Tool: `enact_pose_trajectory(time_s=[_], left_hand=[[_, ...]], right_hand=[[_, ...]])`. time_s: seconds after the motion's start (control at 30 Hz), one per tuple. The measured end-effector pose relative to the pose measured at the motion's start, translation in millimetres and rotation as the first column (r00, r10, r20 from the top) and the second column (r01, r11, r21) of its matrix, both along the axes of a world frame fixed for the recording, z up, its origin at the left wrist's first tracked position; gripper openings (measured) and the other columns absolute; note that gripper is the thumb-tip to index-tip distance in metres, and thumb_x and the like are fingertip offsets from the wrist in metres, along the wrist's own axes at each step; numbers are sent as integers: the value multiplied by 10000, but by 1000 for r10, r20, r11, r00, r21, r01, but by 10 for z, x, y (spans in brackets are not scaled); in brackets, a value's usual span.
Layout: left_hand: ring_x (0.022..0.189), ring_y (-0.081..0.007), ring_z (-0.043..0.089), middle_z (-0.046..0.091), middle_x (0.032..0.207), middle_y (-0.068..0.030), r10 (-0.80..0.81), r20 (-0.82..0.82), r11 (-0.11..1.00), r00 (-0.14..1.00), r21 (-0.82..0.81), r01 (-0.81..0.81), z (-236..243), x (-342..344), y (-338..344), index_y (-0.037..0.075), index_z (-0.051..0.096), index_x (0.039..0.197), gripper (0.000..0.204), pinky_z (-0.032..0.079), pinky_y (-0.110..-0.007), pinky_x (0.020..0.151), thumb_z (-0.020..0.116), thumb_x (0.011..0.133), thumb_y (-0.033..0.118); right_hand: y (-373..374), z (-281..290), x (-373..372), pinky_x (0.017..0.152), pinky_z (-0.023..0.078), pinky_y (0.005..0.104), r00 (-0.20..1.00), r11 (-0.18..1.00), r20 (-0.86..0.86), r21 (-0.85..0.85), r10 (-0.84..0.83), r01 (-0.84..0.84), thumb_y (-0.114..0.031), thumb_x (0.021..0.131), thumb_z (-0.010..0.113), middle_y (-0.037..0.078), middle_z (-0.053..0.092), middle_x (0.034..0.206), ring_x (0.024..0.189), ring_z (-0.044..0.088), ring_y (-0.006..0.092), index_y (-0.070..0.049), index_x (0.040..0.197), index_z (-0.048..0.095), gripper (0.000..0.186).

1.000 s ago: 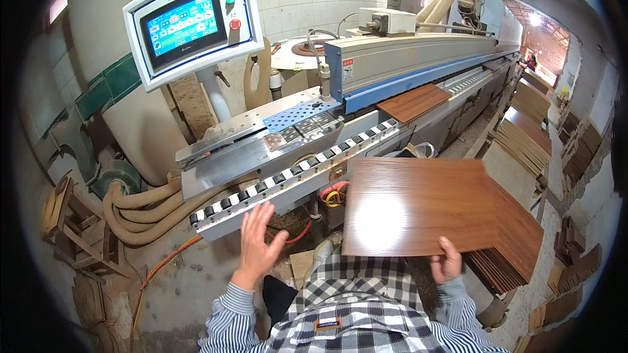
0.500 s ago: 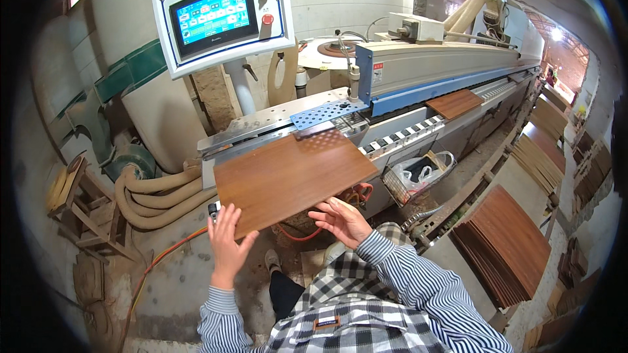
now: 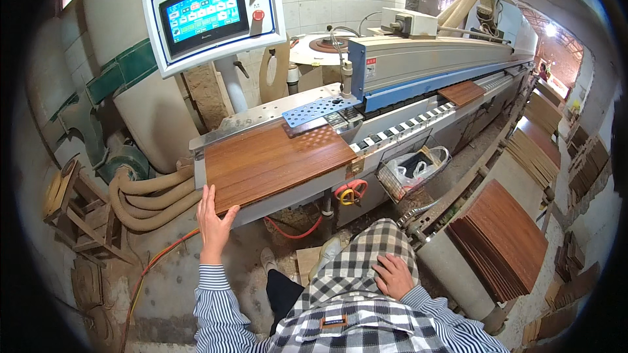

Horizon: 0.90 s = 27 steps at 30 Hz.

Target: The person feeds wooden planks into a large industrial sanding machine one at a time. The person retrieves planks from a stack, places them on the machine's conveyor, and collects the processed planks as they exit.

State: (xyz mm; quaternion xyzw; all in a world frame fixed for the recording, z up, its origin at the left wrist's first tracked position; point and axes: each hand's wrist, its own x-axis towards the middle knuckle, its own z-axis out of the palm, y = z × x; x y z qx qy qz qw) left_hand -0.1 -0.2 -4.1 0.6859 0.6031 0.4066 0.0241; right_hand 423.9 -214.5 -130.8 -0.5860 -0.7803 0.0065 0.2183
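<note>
We wear blue-and-white striped sleeves [image 3: 219, 314], a black-and-white checked apron [image 3: 360, 252] with a small dark, orange-edged label [image 3: 333, 321], dark trousers [image 3: 286, 294] and pale shoes [image 3: 269, 259].

Over there on the person's head, a wide fisheye camera looks down, close above the checked apron [image 3: 347, 287], and ahead along the long machine [image 3: 425, 62].

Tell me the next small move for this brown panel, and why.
I'd likely ease the brown panel rightward along the machine with your left hand: that hand is at its near-left corner, the panel lies flat with its far side close to the blue perforated plate, and your right hand rests on checked clothing.
</note>
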Motion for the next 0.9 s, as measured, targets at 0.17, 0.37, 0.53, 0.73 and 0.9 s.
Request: enact_pose_trajectory(time_s=[0.17,0.37,0.53,0.73,0.9], left_hand=[[1363,-385,374,347,1542,-209,-2,-4,1000,1000,-18,2,4,-12,-10,40,393,1466,805,315,-464,1123,758,824,360],[1370,-379,362,357,1537,-208,-11,25,1000,1000,-16,11,5,13,-22,54,403,1466,786,311,-453,1129,756,828,346],[1377,-345,368,383,1525,-190,-44,78,998,996,-39,47,34,-44,-65,64,421,1459,729,309,-438,1138,744,846,290],[1352,-304,435,470,1462,-172,-108,195,993,975,-31,117,-42,-230,-76,34,476,1413,620,339,-399,1130,721,871,207],[1345,-300,448,509,1421,-167,-94,205,992,974,-59,108,0,-249,-113,26,493,1397,590,348,-389,1123,715,875,189]], right_hand=[[49,-92,-30,1054,386,510,993,999,-114,13,-36,38,-201,867,664,129,601,1287,1252,500,338,-62,1090,703,266],[38,-52,-2,1046,398,499,989,999,-142,25,-32,36,-187,855,668,133,608,1280,1239,512,341,-53,1066,710,253],[44,-40,-1,1050,397,497,988,999,-148,19,-32,35,-181,847,673,135,611,1276,1239,513,339,-47,1062,709,256],[45,-30,-3,1054,393,496,988,999,-152,15,-33,36,-180,847,673,134,613,1275,1241,512,339,-48,1063,710,256],[50,-37,2,1061,388,494,988,999,-150,12,-31,33,-185,853,669,136,611,1281,1248,509,337,-47,1071,709,262]])
